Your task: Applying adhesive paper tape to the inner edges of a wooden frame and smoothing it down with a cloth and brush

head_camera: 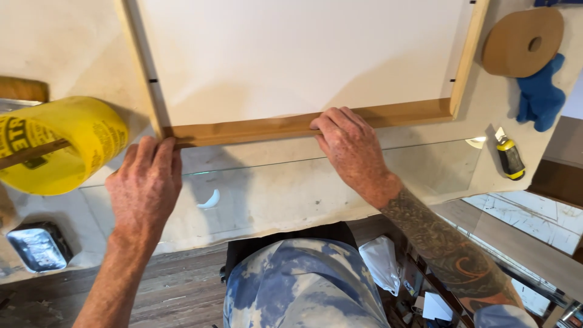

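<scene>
A wooden picture frame (401, 113) with a white backing board (303, 54) lies flat on a paper-covered table (285, 200). My left hand (144, 185) presses its fingertips against the frame's near left corner. My right hand (351, 146) rests on the near rail close to its middle, fingers on the wood. A clear sheet of glass (425, 167) lies on the table just in front of the frame, under both hands.
A yellow roll of tape (67, 143) sits at the left, a brown paper tape roll (523, 41) and blue cloth (540, 94) at the right, with a yellow utility knife (510, 158) below them. A small metal tin (37, 248) lies near the left edge.
</scene>
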